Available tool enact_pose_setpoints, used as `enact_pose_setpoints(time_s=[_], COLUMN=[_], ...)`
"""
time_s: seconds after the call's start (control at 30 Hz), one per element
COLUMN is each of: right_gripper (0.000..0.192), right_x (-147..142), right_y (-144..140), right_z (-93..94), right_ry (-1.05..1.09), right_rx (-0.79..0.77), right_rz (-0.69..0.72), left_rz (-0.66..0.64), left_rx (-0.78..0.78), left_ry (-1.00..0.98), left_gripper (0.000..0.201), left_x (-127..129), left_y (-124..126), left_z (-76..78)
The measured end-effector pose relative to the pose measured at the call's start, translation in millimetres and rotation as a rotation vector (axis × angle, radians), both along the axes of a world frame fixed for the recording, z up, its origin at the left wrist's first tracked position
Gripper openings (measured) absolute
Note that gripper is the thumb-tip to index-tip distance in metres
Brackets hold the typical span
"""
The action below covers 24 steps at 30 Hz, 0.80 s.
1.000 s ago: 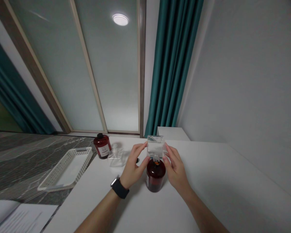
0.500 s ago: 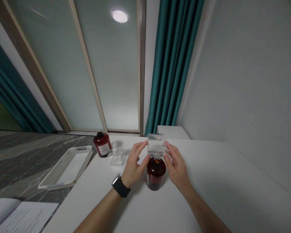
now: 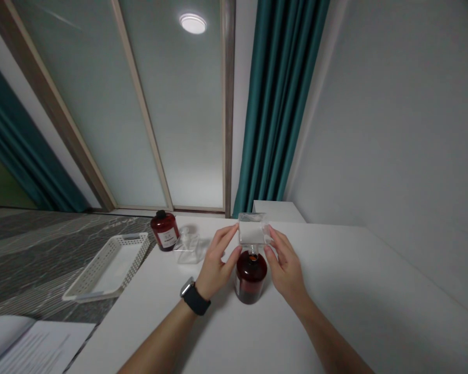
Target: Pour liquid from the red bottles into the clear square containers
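Between the fingertips of both hands is a clear square glass bottle (image 3: 252, 231), tipped with its neck down at the mouth of a dark red-brown round bottle (image 3: 250, 280). My left hand (image 3: 218, 257), with a watch on its wrist, grips the glass bottle's left side. On its right side my right hand (image 3: 284, 262) has its fingers closed. Beneath them the round bottle stands upright on the white table (image 3: 315, 332). Whether liquid is running between the two necks I cannot tell.
Left of my hands stand a second red-brown bottle (image 3: 164, 232) with a black cap and a white label, and another clear glass bottle (image 3: 187, 249). A white perforated basket (image 3: 72, 293) lies beyond the table's left edge, with an open booklet (image 3: 42, 345) nearer.
The clear glass bottle has shifted very slightly in my fingers and is tilted a little differently. Both hands keep their hold, and the round bottle stays put.
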State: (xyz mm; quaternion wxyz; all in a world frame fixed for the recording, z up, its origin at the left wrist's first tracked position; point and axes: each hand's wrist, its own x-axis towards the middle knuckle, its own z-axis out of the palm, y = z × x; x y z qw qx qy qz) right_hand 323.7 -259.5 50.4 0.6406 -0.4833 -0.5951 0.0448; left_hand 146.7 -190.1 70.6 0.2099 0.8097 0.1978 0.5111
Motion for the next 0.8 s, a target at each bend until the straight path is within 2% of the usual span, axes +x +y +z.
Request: enact_pose_setpoints(time_s=[0.8], right_gripper=[0.043], right_x=[-1.4], right_y=[-3.3], right_z=[1.8], right_ry=[0.012], right_rx=[0.014], right_rz=[0.005], left_rz=[0.015], left_rx=[0.043], left_ry=[-0.014], left_gripper=[0.049], left_x=[0.8], left_y=[-1.6], left_z=[3.1])
